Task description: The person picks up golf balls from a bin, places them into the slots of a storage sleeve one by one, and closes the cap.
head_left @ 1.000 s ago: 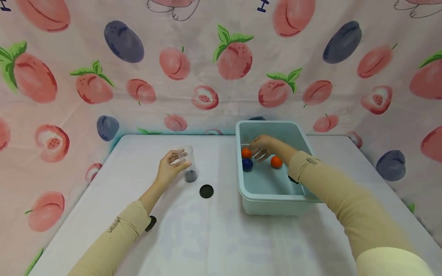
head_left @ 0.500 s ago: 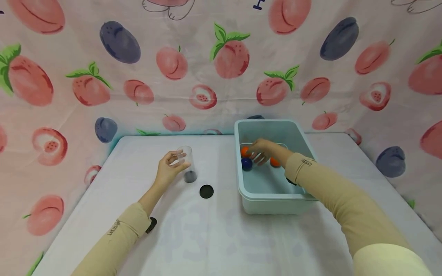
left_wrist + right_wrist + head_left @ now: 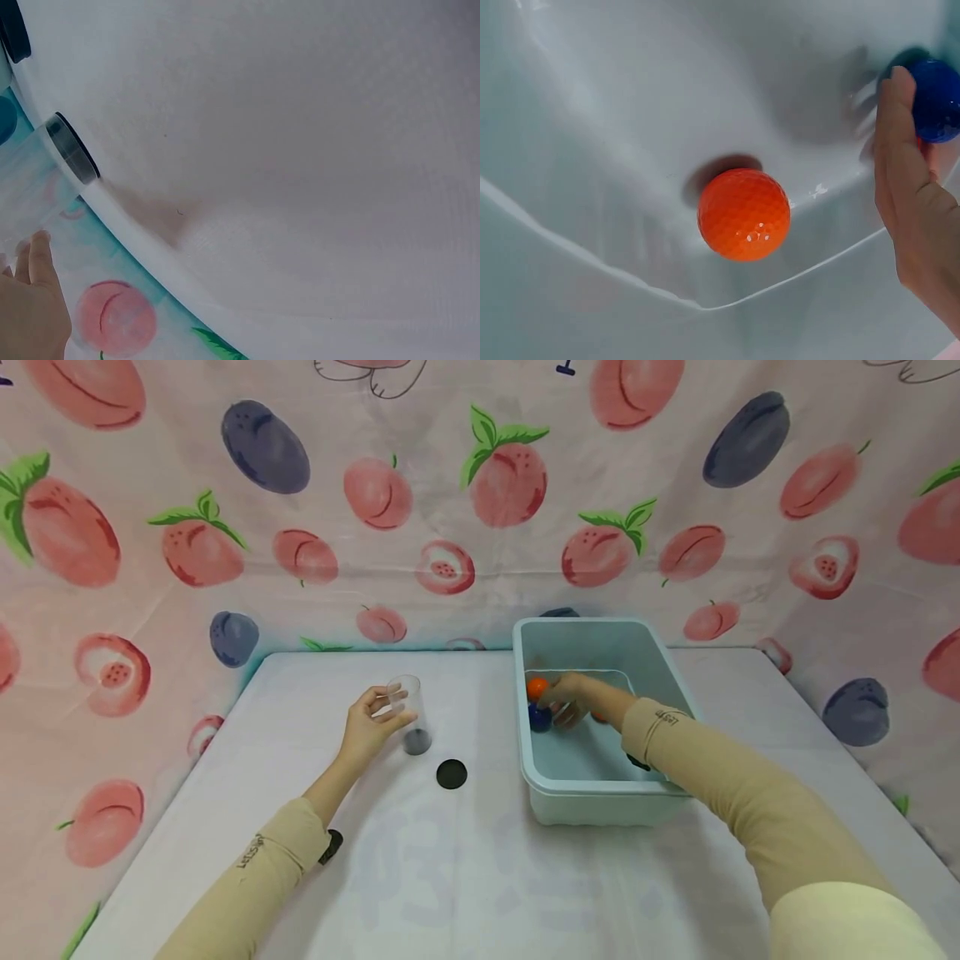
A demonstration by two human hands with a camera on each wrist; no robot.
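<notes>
My left hand (image 3: pixel 371 722) grips a clear cylinder (image 3: pixel 415 714) near its top, thumb and fingers round it. The cylinder's dark end (image 3: pixel 73 148) points down at the table and leans slightly. My right hand (image 3: pixel 573 697) reaches into the pale blue tub (image 3: pixel 577 772), its fingers beside a blue golf ball (image 3: pixel 538 718). In the right wrist view one finger lies nearly straight along the side of the blue ball, and a fingertip shows beneath it. An orange golf ball (image 3: pixel 537 687) sits behind the blue one; my right hand mostly covers another orange one.
A round black lid (image 3: pixel 452 774) lies flat on the white-covered table (image 3: pixel 450 868), between the cylinder and the tub. The tub's raised walls surround the balls and my right hand. A fruit-print cloth (image 3: pixel 442 485) hangs behind the table.
My right hand has lowered and come in closer to the blue golf ball, covering more of the orange ball on the right. My left hand and the cylinder stay in place.
</notes>
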